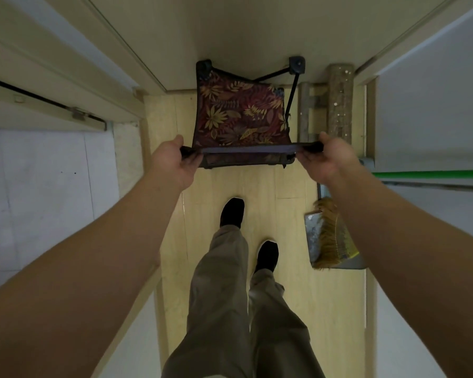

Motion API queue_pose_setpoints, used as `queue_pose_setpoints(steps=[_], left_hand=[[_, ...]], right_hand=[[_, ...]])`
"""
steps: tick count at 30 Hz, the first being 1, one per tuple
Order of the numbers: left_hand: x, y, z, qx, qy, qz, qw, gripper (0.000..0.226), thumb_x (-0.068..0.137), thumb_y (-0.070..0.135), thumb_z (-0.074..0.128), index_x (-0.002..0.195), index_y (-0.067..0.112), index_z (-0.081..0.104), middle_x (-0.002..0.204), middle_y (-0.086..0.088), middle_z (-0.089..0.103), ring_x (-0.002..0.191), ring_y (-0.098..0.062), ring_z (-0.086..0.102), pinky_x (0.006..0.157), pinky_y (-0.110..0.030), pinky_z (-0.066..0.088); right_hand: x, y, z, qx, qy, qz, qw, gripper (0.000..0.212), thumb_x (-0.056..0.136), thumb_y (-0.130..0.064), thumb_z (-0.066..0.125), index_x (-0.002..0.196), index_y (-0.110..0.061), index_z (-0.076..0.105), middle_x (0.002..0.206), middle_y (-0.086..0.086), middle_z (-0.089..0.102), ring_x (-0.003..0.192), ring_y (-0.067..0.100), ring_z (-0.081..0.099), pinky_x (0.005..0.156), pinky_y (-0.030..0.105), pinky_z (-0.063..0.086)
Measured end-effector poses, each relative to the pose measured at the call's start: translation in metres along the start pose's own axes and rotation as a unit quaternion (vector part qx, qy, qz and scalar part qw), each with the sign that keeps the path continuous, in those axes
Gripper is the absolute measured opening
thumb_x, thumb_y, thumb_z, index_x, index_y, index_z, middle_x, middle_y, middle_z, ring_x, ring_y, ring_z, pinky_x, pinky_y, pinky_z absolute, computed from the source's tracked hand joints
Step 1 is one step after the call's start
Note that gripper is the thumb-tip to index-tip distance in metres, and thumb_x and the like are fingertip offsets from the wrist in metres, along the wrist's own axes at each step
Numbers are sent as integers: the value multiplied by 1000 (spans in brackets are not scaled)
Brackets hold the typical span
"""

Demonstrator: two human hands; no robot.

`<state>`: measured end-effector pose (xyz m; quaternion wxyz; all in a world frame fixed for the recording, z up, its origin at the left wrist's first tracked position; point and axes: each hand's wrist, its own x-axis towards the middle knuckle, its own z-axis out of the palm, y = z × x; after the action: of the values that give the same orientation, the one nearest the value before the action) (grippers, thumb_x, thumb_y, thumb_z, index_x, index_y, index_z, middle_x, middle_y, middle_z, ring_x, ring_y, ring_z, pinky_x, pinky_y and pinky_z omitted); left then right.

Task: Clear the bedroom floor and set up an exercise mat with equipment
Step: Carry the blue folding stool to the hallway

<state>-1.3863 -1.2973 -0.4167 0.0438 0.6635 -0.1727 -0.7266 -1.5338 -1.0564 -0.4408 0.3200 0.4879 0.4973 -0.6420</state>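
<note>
While the left hand [175,162] and right hand [325,159] each keep a closed grip on an end of the folding chair [241,118], held in a narrow passage just above the floor [290,296], the person should keep it level and clear of the broom [331,236].

Dim, soft light; strong wide-angle edge distortion

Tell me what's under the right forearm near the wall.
A straw broom lies in a grey dustpan on the wood floor, with a green handle along the wall. The right forearm covers part of the dustpan and where the handle joins the broom.
</note>
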Motion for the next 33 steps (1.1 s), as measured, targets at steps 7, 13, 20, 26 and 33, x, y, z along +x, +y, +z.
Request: queue_pose_setpoints(steps=[7, 13, 20, 26, 33], left_hand=[[-3, 3, 8, 34, 19, -11, 999, 45, 105, 24, 51, 144, 4, 43, 127, -18, 57, 112, -28, 64, 98, -38, 54], [-70, 9, 27, 96, 17, -88, 991, 23, 104, 27, 54, 109, 5, 57, 120, -13, 52, 113, -32, 55, 107, -44, 47], [-220, 4, 69, 188, -117, -70, 973, 57, 103, 23, 53, 151, -1, 33, 146, -23, 44, 134, -32, 47, 115, -38, 39], [-343, -18, 101, 403, -272, 84, 870, 22, 100, 12, 54, 120, 9, 59, 112, -8, 56, 110, -24, 53, 81, -29, 45], [-482, -40, 143, 538, -430, 361, 629, 54, 92, 31, 66, 143, 19, 56, 136, 4, 62, 123, -9, 59, 111, -32, 42]], right_hand=[[-8, 4, 3, 3, 13, 0, 1000, 40, 104, -31, 54, 135, -7, 53, 125, 18, 67, 101, 30, 71, 77, 42, 61], [-76, 2, 3, -47, 49, 70, 995, 56, 103, -38, 54, 151, -14, 38, 148, 22, 48, 132, 33, 53, 108, 42, 47], [-218, -36, -4, 43, -41, 37, 998, 49, 109, -14, 23, 155, 0, 28, 159, 15, 37, 146, 26, 38, 120, 36, 31], [-364, -95, -40, 19, -77, -171, 982, 39, 107, -8, 37, 144, 0, 44, 145, 18, 51, 133, 29, 52, 111, 37, 43], [-472, -132, -138, -88, -13, -424, 901, 50, 100, -24, 63, 146, -11, 51, 138, 6, 62, 121, 16, 63, 110, 39, 47]])
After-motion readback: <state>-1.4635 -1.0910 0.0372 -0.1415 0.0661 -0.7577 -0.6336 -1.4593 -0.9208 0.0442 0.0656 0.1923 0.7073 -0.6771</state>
